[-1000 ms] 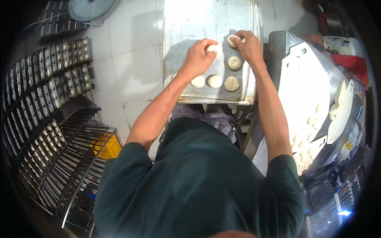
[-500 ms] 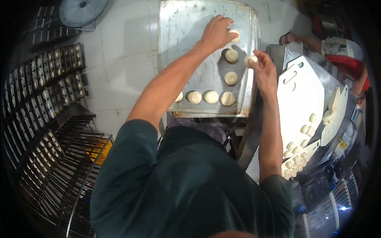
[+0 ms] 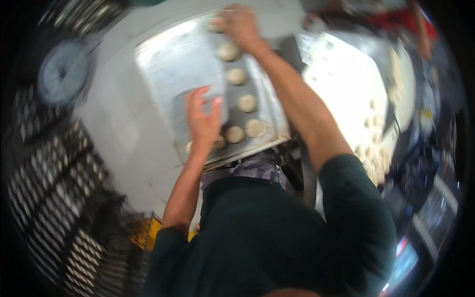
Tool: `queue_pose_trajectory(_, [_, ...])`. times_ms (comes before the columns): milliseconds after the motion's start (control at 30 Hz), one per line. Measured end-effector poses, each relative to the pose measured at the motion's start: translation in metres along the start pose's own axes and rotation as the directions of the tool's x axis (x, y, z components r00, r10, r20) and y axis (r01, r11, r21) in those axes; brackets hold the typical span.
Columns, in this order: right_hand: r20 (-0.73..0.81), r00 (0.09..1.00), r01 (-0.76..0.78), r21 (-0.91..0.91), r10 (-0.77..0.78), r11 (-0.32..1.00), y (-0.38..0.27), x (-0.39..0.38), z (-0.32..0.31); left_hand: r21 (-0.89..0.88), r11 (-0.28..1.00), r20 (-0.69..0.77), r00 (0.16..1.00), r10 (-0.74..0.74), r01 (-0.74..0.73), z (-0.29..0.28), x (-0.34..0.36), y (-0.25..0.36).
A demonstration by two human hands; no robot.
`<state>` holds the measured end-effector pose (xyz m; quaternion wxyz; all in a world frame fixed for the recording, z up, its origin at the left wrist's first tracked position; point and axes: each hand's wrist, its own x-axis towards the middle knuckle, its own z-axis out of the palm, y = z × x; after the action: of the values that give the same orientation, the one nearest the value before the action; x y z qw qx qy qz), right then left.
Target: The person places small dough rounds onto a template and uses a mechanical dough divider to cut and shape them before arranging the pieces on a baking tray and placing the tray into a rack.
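My left hand (image 3: 203, 119) is open, fingers apart, over the lower middle of the worn metal baking tray (image 3: 168, 59), with nothing visible in it. My right hand (image 3: 239, 27) reaches to the tray's far right corner, fingers closed round a pale dough round (image 3: 216, 24), partly hidden and blurred. Other dough rounds form a column down the tray's right side, including one at its middle (image 3: 236, 76), and a row along the near edge (image 3: 235, 134), partly behind my left hand and arm.
A steel table at right holds white boards (image 3: 341, 84) with dough pieces. A person's arm (image 3: 421, 39) shows beyond it. Metal racks of trays (image 3: 49, 188) stand at left, with a round grey object (image 3: 64, 72) and a yellow crate (image 3: 146, 232).
My right hand has moved up to the tray's far corner with a dough round. My left hand has left the dough it held and drawn back down, fingers apart. The view has turned.
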<state>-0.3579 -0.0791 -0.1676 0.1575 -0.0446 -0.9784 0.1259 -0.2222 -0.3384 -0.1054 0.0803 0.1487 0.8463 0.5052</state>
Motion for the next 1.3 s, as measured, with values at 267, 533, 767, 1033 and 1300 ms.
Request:
queue_pose_trajectory(267, [-0.183,0.859,-0.363,0.442,0.478,0.82,0.054,-0.195,-0.219,-0.084,0.954,0.089,0.952,0.294,-0.287,0.068,0.003,0.083])
queue_pose_trajectory(533, [-0.163,0.714,-0.681,-0.385,0.681,0.622,0.246,-0.388,-0.366,-0.144,0.751,0.405,0.654,0.639,-0.644,0.299,-0.004,0.231])
queue_pose_trajectory(767, [-0.128,0.637,-0.712,0.282,0.76,0.644,0.24,-0.403,-0.374,-0.064,0.802,0.688,0.556,0.467,-0.594,0.403,0.0,0.296])
queue_pose_trajectory(1033, [0.109,0.31,-0.703,0.695,0.944,0.151,0.311,-0.442,-0.402,-0.163,0.987,0.841,0.524,0.131,0.014,0.381,-0.02,0.292])
queue_pose_trajectory(1300, [0.128,0.604,-0.78,0.3,0.787,0.55,0.411,-0.483,-0.377,-0.276,0.898,0.666,0.606,0.435,-0.342,0.417,-0.074,0.276])
